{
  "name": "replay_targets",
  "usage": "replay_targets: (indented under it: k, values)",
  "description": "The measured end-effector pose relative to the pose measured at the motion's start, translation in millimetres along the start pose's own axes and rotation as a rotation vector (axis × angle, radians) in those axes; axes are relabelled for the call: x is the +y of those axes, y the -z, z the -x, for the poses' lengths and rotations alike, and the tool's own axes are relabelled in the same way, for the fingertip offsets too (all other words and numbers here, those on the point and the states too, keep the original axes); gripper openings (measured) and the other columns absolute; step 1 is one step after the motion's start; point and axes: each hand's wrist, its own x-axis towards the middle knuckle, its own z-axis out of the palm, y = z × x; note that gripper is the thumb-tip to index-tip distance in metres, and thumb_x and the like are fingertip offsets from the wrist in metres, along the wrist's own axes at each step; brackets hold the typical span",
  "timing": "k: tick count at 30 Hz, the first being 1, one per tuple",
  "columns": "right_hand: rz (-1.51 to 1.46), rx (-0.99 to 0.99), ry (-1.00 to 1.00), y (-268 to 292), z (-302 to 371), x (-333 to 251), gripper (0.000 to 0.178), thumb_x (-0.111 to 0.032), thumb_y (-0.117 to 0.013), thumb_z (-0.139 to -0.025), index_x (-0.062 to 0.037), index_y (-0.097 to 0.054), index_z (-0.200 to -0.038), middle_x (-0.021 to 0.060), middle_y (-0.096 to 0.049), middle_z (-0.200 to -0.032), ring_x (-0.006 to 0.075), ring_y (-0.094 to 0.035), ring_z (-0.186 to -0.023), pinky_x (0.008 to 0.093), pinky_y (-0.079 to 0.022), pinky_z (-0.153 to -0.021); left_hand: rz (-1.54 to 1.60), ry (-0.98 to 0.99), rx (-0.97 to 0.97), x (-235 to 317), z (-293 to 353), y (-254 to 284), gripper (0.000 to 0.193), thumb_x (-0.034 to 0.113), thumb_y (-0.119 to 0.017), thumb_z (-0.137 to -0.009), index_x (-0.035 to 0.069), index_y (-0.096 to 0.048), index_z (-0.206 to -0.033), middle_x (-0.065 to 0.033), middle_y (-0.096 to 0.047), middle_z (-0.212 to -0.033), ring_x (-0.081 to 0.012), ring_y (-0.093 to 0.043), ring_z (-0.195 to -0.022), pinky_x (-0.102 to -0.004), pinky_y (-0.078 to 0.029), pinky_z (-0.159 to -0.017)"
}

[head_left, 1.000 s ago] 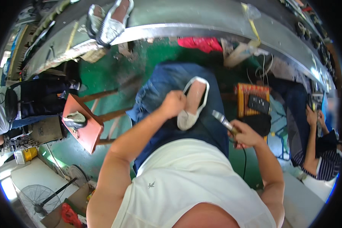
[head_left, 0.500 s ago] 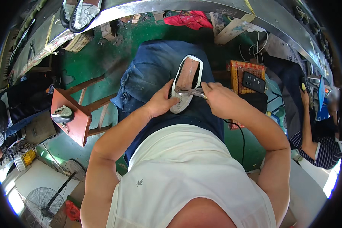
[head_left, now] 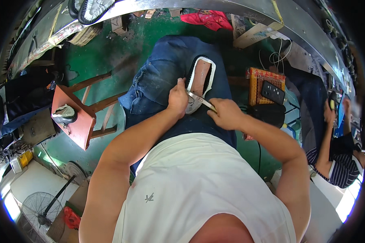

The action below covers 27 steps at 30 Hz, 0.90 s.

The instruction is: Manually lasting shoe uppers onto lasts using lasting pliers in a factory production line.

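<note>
On my lap lies a shoe upper, sole side up (head_left: 200,77), with a white rim around a tan insole and dark lining along its sides. My left hand (head_left: 178,98) is closed on the near left side of the shoe, thumb pointing away from me. My right hand (head_left: 226,113) grips the handles of metal pincers (head_left: 202,100), whose head lies across the shoe's near part at the white edge. The jaws are too small to make out. Part of the near end of the shoe is hidden by my left hand and the pincers.
A red-brown stool (head_left: 75,115) at left carries another shoe (head_left: 65,114). A metal bench edge (head_left: 215,10) curves across the far side. At right, a black phone (head_left: 273,92) lies on a beaded seat (head_left: 256,81). A co-worker in stripes (head_left: 340,166) works there. A fan (head_left: 40,212) stands lower left.
My left hand has turned upright along the shoe's left side. My right hand and the pincers have shifted slightly nearer to me, and the pincers' head now lies at a slant.
</note>
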Motion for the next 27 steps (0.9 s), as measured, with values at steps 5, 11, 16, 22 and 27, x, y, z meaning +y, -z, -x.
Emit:
replay_targets:
  k: [5,11,16,22,27]
  values:
    - [-0.034,-0.320,-0.045,43.8,4.7,11.2,0.043,-0.021,-0.065,-0.091,0.0076,-0.058,-0.123,0.0282,-0.067,-0.106,0.0457,-0.064,-0.101,0.0497,-0.052,-0.090,-0.319,-0.334,-0.010,-9.2,-11.7,10.4,0.059,0.039,-0.033,-0.109,-0.008,-0.053,-0.139,-0.0270,-0.058,-0.138,-0.0370,-0.061,-0.122,-0.0378,-0.046,-0.104]
    - [0.264,0.160,-0.057,36.3,-9.4,18.3,0.037,-0.015,-0.062,-0.094,0.0069,-0.053,-0.123,0.0258,-0.065,-0.114,0.0426,-0.064,-0.107,0.0491,-0.054,-0.086,-0.710,-0.871,-0.037,-0.6,-2.9,14.0,0.051,0.029,-0.041,-0.106,0.002,-0.043,-0.150,-0.0301,-0.051,-0.143,-0.0474,-0.061,-0.115,-0.0453,-0.052,-0.098]
    - [-0.084,-0.119,-0.251,52.9,-12.7,48.6,0.025,-0.020,-0.063,-0.095,0.0009,-0.058,-0.108,0.0210,-0.069,-0.095,0.0368,-0.069,-0.092,0.0433,-0.055,-0.079,-1.073,-0.714,-0.277,19.9,4.7,15.5,0.058,0.028,-0.048,-0.104,0.021,-0.031,-0.159,-0.0304,-0.040,-0.152,-0.0499,-0.065,-0.106,-0.0507,-0.056,-0.090]
    - [-0.374,0.204,-0.145,52.3,-23.8,26.6,0.038,-0.035,-0.051,-0.104,0.0019,-0.058,-0.101,0.0252,-0.068,-0.089,0.0436,-0.066,-0.085,0.0500,-0.051,-0.077,-1.365,-0.569,-0.406,61.1,19.6,8.8,0.069,0.037,-0.054,-0.101,0.021,-0.023,-0.161,-0.0316,-0.039,-0.152,-0.0505,-0.066,-0.102,-0.0511,-0.056,-0.089]
    - [0.037,0.138,-0.031,27.2,-40.7,44.7,0.042,-0.034,-0.046,-0.106,0.0061,-0.058,-0.101,0.0282,-0.068,-0.090,0.0465,-0.065,-0.088,0.0545,-0.049,-0.079,-1.202,-0.631,-0.337,19.5,20.8,22.6,0.071,0.037,-0.054,-0.102,0.006,-0.024,-0.159,-0.0315,-0.040,-0.153,-0.0435,-0.063,-0.118,-0.0427,-0.051,-0.100]
